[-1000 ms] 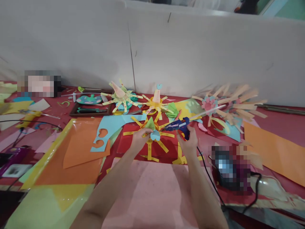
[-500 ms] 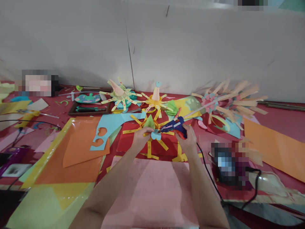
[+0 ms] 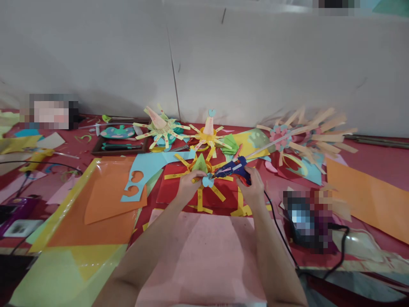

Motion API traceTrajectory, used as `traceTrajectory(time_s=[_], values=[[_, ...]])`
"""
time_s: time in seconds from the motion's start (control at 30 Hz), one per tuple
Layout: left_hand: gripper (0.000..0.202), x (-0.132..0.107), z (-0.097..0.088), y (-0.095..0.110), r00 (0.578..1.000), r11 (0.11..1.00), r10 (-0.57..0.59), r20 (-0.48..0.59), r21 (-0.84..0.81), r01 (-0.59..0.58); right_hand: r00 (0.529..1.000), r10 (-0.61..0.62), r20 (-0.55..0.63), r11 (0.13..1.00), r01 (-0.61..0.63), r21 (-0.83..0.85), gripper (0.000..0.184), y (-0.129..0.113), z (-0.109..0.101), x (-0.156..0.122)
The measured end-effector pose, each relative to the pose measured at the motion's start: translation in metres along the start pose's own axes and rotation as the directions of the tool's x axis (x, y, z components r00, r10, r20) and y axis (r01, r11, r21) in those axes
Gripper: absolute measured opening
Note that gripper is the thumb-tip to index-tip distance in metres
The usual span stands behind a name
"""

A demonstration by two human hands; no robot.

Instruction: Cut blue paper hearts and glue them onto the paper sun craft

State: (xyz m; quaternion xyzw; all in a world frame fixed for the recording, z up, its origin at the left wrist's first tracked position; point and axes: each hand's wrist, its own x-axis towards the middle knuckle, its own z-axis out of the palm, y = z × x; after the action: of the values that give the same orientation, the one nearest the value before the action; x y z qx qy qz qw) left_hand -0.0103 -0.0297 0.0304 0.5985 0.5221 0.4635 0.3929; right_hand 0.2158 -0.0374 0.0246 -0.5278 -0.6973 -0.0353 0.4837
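Note:
My left hand (image 3: 189,184) is closed, pinching a small light-blue paper heart (image 3: 208,182) above the table's middle. My right hand (image 3: 252,186) is wrapped round a blue hot glue gun (image 3: 234,168), its nozzle pointing left and touching the heart. A clear glue stick juts from the gun's back toward the upper right. Just behind the heart stands a green paper cone (image 3: 200,163) ringed by yellow strips (image 3: 204,197), on a red sheet (image 3: 179,187).
Two finished cone-and-strip paper flowers (image 3: 161,125) (image 3: 208,132) stand near the white wall. A large strip flower (image 3: 303,136) lies right. Orange sheets (image 3: 105,209) (image 3: 367,200), a pink sheet (image 3: 204,256), a cut blue sheet (image 3: 145,172) and a black cord (image 3: 287,251) surround my hands.
My right hand has brought the glue gun down and left until its nozzle meets the blue heart. My left hand has held the heart nearly still.

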Motion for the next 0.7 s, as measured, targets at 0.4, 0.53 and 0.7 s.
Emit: traceTrajectory(time_s=[0.4,0.53,0.7], values=[[0.016,-0.001,0.002,-0.003,0.997,0.997,0.065,0.050,-0.036,-0.063,0.994,0.106,-0.001,0.994,-0.106,-0.018,0.025,0.005,0.001,-0.004],[0.016,-0.002,0.002,-0.001,0.994,0.996,0.084,0.067,-0.017,-0.083,0.993,0.116,-0.011,0.992,-0.117,-0.052,0.025,0.006,0.004,-0.003],[0.012,-0.003,0.001,0.001,0.992,0.993,0.114,0.057,-0.008,-0.114,0.933,0.315,-0.172,0.929,-0.340,-0.147,0.040,0.014,0.003,-0.002]])
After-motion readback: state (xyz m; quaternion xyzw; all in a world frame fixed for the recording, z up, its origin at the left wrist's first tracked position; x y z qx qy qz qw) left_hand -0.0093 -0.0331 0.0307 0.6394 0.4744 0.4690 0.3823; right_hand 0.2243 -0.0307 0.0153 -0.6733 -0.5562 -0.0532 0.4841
